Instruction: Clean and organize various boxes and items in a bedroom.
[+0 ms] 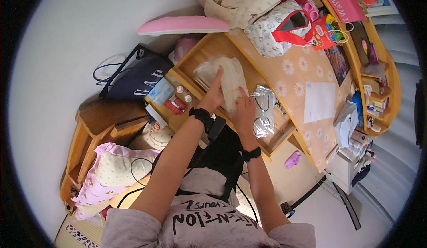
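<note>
My left hand (pixel 215 92) and my right hand (pixel 245 109) hold a whitish, soft-looking bundle (pixel 233 77) between them, over an open wooden drawer (pixel 217 46). The left thumb and palm press its left side; the right fingers rest on its lower right edge. What the bundle is made of is not plain. Under and left of it lies a stack of clear plastic packets (pixel 205 71). To the right in the drawer is a clear plastic package (pixel 264 112) with dark curved lines showing.
A shallower open drawer (pixel 166 111) at the left holds a blue packet (pixel 160 91), a red packet (pixel 175 104) and small round items. A navy paper bag (pixel 133 74) stands beyond it. The flower-patterned desk (pixel 293 67) bears a white cloth bag (pixel 273 31) and a paper sheet (pixel 319 101).
</note>
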`<control>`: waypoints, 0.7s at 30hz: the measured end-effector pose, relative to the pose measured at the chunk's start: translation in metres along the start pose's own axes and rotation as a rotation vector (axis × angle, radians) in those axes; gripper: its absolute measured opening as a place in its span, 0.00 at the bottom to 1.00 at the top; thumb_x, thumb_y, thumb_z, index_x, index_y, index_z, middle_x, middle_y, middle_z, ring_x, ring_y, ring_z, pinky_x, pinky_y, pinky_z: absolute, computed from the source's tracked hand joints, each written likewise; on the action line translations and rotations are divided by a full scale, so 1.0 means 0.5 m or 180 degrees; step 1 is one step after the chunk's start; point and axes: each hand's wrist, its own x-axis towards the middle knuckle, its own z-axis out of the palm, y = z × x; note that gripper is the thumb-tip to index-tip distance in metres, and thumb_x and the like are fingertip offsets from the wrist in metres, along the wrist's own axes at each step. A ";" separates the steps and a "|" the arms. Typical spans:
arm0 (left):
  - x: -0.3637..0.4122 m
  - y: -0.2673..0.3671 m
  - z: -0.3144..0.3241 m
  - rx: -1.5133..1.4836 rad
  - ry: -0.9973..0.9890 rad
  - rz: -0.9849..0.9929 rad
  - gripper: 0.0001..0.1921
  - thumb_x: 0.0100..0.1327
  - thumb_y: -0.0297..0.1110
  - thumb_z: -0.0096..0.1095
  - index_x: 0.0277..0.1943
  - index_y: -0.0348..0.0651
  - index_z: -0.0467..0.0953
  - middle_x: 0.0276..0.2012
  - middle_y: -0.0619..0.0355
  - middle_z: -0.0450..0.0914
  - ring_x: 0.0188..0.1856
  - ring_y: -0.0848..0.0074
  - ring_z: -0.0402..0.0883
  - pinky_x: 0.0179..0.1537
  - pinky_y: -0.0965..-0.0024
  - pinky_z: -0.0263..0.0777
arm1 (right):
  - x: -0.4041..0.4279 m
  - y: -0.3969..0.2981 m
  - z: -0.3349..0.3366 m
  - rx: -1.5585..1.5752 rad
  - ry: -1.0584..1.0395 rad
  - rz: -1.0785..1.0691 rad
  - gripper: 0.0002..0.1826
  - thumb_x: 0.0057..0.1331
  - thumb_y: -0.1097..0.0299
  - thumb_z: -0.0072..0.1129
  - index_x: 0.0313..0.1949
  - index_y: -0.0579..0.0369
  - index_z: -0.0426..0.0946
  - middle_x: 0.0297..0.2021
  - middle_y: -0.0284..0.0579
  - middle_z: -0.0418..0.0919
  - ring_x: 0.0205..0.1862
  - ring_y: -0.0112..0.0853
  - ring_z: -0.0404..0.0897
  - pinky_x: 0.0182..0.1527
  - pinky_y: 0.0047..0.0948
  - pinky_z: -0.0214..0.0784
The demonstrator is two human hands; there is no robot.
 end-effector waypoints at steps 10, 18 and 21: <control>-0.003 -0.018 -0.020 0.0644 0.0553 -0.0922 0.16 0.55 0.40 0.52 0.44 0.39 0.69 0.34 0.52 0.75 0.35 0.65 0.75 0.39 0.62 0.71 | 0.053 0.024 -0.056 0.0774 -0.0917 0.0087 0.17 0.54 0.74 0.51 0.46 0.57 0.68 0.41 0.48 0.69 0.50 0.40 0.66 0.51 0.32 0.57; 0.020 -0.018 -0.052 0.0983 0.0782 -0.0120 0.20 0.55 0.38 0.52 0.49 0.37 0.66 0.41 0.50 0.74 0.42 0.60 0.74 0.47 0.57 0.68 | 0.080 0.096 -0.112 0.2640 0.0287 0.1569 0.05 0.57 0.75 0.53 0.33 0.60 0.75 0.26 0.39 0.76 0.29 0.23 0.73 0.34 0.22 0.66; 0.009 0.008 -0.047 0.0706 0.0835 -0.0432 0.20 0.54 0.35 0.52 0.49 0.37 0.65 0.41 0.50 0.74 0.44 0.60 0.74 0.50 0.57 0.68 | 0.115 0.217 -0.174 0.1757 0.1135 0.1467 0.06 0.59 0.75 0.52 0.34 0.62 0.76 0.24 0.34 0.74 0.30 0.20 0.70 0.34 0.17 0.62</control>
